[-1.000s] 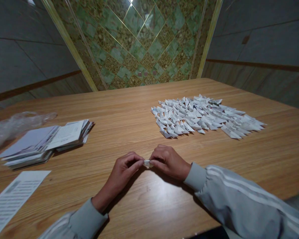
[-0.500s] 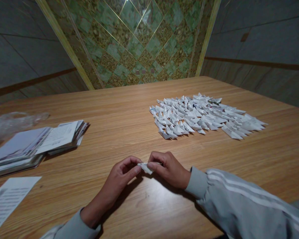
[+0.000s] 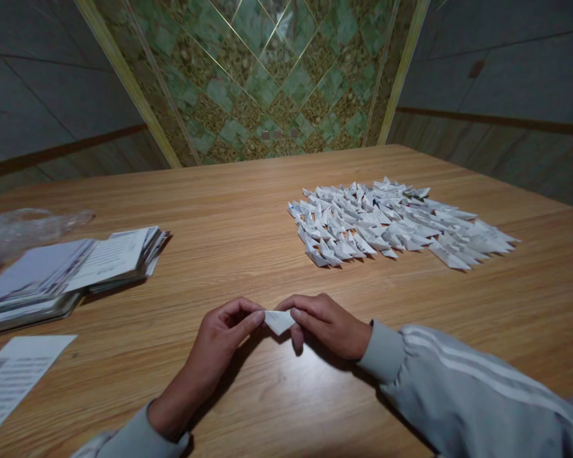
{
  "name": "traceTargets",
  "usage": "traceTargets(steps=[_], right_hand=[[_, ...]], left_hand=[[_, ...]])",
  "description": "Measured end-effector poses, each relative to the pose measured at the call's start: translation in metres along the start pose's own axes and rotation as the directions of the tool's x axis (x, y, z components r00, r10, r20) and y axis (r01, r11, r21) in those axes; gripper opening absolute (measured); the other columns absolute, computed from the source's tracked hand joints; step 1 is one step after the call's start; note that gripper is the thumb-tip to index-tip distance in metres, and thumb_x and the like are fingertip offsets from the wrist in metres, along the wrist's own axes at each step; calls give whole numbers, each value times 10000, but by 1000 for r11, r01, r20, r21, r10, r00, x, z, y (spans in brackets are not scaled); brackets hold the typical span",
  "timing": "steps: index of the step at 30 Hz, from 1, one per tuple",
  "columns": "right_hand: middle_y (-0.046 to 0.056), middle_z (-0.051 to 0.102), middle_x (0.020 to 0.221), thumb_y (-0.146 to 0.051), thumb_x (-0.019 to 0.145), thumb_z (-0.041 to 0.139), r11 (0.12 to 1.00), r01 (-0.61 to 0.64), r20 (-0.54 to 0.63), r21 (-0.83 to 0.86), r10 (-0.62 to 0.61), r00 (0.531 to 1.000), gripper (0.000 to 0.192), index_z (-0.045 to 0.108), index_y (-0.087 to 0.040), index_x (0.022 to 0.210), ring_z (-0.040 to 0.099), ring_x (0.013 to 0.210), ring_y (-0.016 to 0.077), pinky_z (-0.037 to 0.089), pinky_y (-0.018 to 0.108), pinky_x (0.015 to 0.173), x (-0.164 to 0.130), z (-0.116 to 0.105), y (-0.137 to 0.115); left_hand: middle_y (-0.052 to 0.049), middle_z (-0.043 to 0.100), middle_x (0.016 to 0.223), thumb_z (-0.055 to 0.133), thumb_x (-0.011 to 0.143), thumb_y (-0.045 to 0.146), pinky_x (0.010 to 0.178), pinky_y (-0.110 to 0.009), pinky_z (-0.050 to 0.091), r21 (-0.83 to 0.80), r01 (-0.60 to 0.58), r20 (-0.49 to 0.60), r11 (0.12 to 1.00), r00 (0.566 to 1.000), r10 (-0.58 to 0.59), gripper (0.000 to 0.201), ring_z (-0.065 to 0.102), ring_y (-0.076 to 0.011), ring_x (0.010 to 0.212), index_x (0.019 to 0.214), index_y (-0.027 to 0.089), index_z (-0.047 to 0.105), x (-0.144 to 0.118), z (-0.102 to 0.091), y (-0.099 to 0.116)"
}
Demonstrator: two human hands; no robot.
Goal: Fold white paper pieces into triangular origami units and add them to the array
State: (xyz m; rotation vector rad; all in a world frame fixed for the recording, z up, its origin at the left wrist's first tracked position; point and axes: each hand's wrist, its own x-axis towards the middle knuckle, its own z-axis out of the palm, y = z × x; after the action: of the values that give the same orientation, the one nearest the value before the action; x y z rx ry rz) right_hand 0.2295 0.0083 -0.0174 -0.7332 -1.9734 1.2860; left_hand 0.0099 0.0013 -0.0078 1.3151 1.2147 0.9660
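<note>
Between my two hands is a small folded piece of white paper (image 3: 279, 322), its point facing down toward me. My left hand (image 3: 229, 327) pinches its left corner between thumb and fingers. At the opposite corner my right hand (image 3: 327, 324) grips it, thumb on the near face and one finger hanging below. Both hands hover just above the wooden table (image 3: 248, 267). Beyond them, to the right, lies a large group of folded paper boats (image 3: 363, 219), set close together in rows.
Stacks of printed paper (image 3: 109, 257) stand on the left of the table, beside a crumpled clear plastic bag (image 3: 33, 229). One loose printed sheet (image 3: 19, 375) lies at the near left. A tiled wall (image 3: 267, 83) rises behind the table's far edge.
My right hand has shifted slightly right and its grip has moved to the paper's corner. More of the folded paper's face now shows, turned toward me.
</note>
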Motion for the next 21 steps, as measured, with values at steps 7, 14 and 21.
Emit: traceTargets(steps=[7,14,21], right_hand=[[77,681,811,-233,1048,351,826,114,-196,-552,-261,945,362,576,-106,1302,589,756,200,456,304,714,0,8,3],[133,726,1009,-186,997,472,602,225,-6,-766,-357,934,334,548,-68,1300,568,842,246,466,371,760,-1,19,-10],[134,683,1222,-209,1021,470,733,219,-97,-644,-363,927,261,609,-133,1228,572,1019,243,473,385,896,-1,17,-11]], left_hand=[[-27,690,662,744,793,393,572,-252,479,-60,-13,-60,998,998,10,247,610,-152,594,755,162,666,-9,13,4],[-32,700,770,747,797,372,663,-273,521,-132,-14,2,991,1000,14,221,631,-159,696,818,155,709,-18,26,3],[-23,698,787,713,834,365,691,-272,490,28,-121,-74,992,990,123,199,621,-160,733,815,168,689,-12,17,-6]])
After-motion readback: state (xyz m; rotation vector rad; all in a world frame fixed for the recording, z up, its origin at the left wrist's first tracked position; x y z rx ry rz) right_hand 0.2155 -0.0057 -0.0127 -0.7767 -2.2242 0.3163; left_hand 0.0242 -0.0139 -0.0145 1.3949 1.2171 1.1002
